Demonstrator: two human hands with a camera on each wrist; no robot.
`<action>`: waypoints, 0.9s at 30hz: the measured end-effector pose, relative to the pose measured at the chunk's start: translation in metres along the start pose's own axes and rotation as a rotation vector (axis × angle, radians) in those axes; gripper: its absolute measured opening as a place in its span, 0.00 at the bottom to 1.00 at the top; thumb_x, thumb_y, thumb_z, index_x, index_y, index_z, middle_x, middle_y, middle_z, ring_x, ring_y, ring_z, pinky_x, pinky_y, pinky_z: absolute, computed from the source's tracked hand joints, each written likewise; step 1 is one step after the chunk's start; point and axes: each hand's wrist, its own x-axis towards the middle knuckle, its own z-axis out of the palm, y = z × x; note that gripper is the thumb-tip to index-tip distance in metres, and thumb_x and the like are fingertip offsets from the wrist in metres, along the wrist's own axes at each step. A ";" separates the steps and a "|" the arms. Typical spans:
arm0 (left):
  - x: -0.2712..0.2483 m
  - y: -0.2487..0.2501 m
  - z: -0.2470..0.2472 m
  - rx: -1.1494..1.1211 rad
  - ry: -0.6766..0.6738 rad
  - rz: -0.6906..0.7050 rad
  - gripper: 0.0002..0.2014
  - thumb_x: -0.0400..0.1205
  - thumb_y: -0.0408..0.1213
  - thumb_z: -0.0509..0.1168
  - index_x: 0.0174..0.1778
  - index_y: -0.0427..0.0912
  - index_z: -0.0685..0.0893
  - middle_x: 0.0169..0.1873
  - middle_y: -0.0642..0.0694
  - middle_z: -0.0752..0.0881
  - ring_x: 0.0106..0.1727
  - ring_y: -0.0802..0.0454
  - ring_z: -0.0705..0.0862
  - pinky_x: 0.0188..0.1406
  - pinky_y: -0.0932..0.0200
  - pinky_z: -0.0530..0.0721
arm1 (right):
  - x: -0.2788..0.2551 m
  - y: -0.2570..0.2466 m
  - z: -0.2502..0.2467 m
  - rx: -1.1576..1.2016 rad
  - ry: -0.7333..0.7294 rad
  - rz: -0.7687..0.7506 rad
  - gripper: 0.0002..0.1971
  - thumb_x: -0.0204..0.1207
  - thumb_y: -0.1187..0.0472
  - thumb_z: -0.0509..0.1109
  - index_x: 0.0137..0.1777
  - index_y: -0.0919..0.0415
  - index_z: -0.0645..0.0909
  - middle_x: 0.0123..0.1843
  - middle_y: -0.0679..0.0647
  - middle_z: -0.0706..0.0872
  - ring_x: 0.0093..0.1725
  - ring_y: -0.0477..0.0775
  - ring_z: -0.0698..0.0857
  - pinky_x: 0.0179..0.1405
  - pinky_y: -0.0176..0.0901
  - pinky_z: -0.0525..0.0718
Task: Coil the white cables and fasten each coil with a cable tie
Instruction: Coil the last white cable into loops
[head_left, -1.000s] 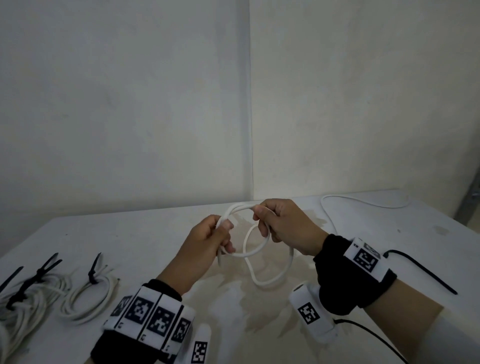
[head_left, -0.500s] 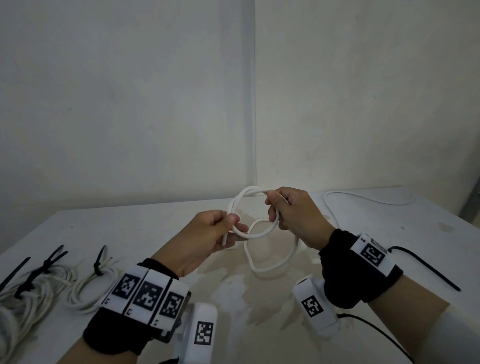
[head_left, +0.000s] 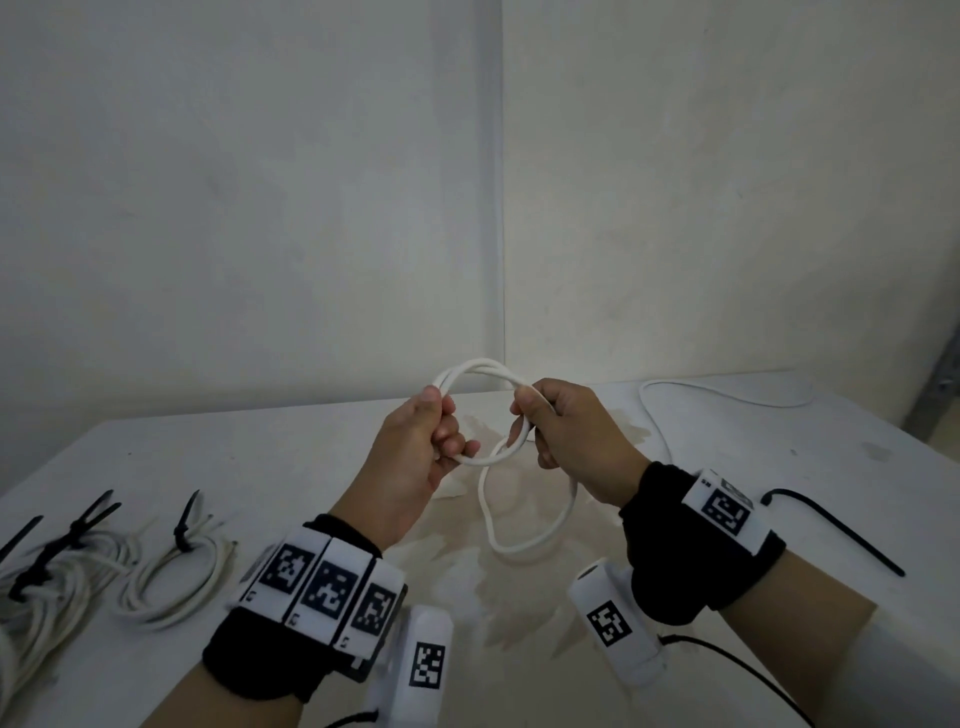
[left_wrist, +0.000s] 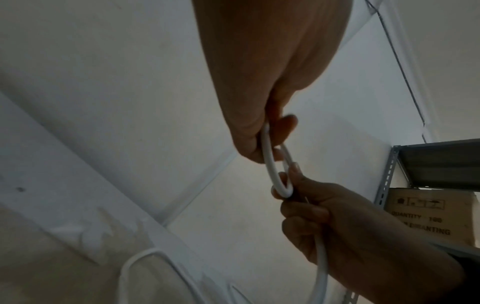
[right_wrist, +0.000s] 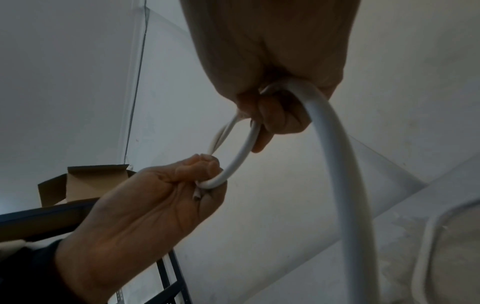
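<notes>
Both grips clamped on the white cable: my left hand and right hand hold its small coil above the bench, slack looping down beneath.

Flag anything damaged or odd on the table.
The table surface looks damaged: a patchy, peeled-looking stain spreads beneath the white cable held in both hands. Nothing else stands out.

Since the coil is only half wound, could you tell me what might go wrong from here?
1. The coil is held only by the left hand and right hand; loosening either grip may let it spring open.
2. The slack loop hanging below could twist or tangle.
3. The loose tie lies apart on the table, so reaching it means freeing a hand.
</notes>
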 end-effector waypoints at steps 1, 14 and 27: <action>0.000 -0.002 0.000 0.027 -0.016 -0.009 0.17 0.88 0.39 0.47 0.36 0.39 0.72 0.16 0.54 0.69 0.18 0.60 0.71 0.35 0.63 0.85 | 0.000 0.001 0.000 0.001 0.009 0.001 0.15 0.84 0.58 0.57 0.37 0.62 0.75 0.29 0.56 0.84 0.13 0.42 0.66 0.16 0.33 0.69; 0.011 0.018 -0.037 -0.120 0.193 0.146 0.18 0.88 0.39 0.48 0.32 0.42 0.71 0.13 0.56 0.66 0.15 0.61 0.65 0.33 0.61 0.71 | -0.005 0.029 -0.030 -0.254 -0.044 -0.037 0.01 0.81 0.63 0.62 0.49 0.59 0.74 0.24 0.44 0.72 0.21 0.39 0.75 0.27 0.31 0.72; 0.014 0.027 -0.057 -0.009 0.292 0.305 0.17 0.87 0.37 0.47 0.32 0.44 0.69 0.13 0.57 0.67 0.16 0.62 0.65 0.36 0.64 0.72 | 0.024 0.035 -0.025 -0.967 -0.026 -0.238 0.12 0.84 0.61 0.55 0.55 0.67 0.77 0.48 0.64 0.79 0.48 0.63 0.79 0.45 0.49 0.71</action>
